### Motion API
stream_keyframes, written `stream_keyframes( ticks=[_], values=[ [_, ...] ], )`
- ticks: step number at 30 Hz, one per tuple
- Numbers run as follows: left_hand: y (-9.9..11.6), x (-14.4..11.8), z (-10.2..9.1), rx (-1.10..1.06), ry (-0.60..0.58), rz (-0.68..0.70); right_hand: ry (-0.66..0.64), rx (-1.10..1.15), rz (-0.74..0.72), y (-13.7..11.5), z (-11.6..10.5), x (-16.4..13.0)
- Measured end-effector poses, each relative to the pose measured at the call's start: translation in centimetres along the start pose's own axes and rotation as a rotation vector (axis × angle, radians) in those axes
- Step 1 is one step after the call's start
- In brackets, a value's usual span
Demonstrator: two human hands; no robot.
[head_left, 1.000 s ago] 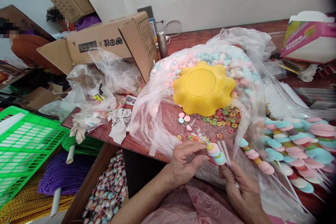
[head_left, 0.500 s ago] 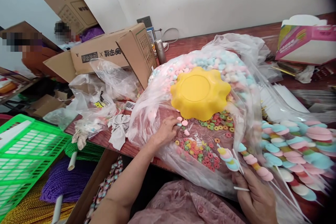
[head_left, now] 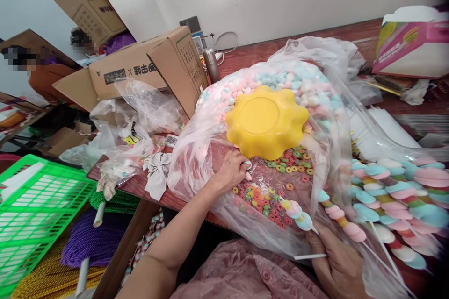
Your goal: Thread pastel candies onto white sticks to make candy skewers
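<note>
My left hand (head_left: pixel 229 169) rests on the clear plastic sheet with its fingers curled over small marshmallows (head_left: pixel 248 176); a pink and a pale blue one peek out at the fingertips. My right hand (head_left: pixel 335 254) is closed on the white stick of a candy skewer (head_left: pixel 297 215), which carries pink and blue marshmallows and a yellow piece at its tip. A second white stick (head_left: pixel 310 257) sticks out sideways from that hand. Loose gummy rings (head_left: pixel 261 201) lie between the hands. An upturned yellow scalloped bowl (head_left: pixel 261 114) sits just beyond, on the bagged marshmallows (head_left: pixel 298 74).
Finished marshmallow skewers (head_left: pixel 396 191) are piled at the right. Cardboard boxes (head_left: pixel 129 67) and crumpled plastic bags stand at the left. A green basket (head_left: pixel 52 187) and purple cord (head_left: pixel 94 238) are below the table edge. Two people are in the left background.
My left hand has shifted slightly right and closed over the marshmallows that lay at its fingertips. The skewer in my right hand has tipped lower, toward the left.
</note>
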State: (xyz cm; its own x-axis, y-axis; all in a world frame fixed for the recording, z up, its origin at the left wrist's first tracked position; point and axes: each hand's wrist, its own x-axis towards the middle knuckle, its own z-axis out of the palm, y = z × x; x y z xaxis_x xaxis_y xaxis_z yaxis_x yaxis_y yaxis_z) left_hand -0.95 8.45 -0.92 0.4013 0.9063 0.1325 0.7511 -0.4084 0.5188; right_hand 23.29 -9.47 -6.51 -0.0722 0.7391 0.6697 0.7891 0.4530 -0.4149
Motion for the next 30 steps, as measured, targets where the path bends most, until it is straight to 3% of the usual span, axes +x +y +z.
stream_keyframes(
  ticks=[7, 10, 13, 16, 21, 23, 26, 30],
  values=[
    [-0.4, -1.1, 1.2, 0.023, 0.030, 0.190, 0.010, 0.041, 0.032, 0.1, 0.0, 0.3],
    [-0.2, -1.1, 0.9, 0.047, -0.006, 0.157, -0.002, 0.119, 0.087, -0.4, -0.4, 1.0],
    [-0.1, -1.3, 0.6, 0.043, -0.033, 0.120, -0.032, 0.203, 0.236, -1.4, -1.3, 2.0],
    [-0.6, -2.1, 0.8, -0.024, 0.018, 0.146, -0.057, 0.276, 0.347, -2.8, -1.7, 3.2],
    [-1.6, -3.6, 1.7, -0.165, 0.111, 0.307, -0.140, 0.403, 0.311, -5.0, -0.1, 5.1],
    [-1.5, -4.1, 1.7, -0.294, 0.179, 0.249, -0.154, 0.430, 0.289, -5.5, 1.0, 5.5],
    [-0.5, -5.0, 0.7, -0.679, 0.280, 0.007, -0.163, 0.426, 0.268, -5.7, 2.2, 5.7],
    [1.6, -6.5, -1.0, -1.195, 0.301, -0.177, -0.227, 0.415, 0.257, -6.1, 2.8, 6.3]
  ],
)
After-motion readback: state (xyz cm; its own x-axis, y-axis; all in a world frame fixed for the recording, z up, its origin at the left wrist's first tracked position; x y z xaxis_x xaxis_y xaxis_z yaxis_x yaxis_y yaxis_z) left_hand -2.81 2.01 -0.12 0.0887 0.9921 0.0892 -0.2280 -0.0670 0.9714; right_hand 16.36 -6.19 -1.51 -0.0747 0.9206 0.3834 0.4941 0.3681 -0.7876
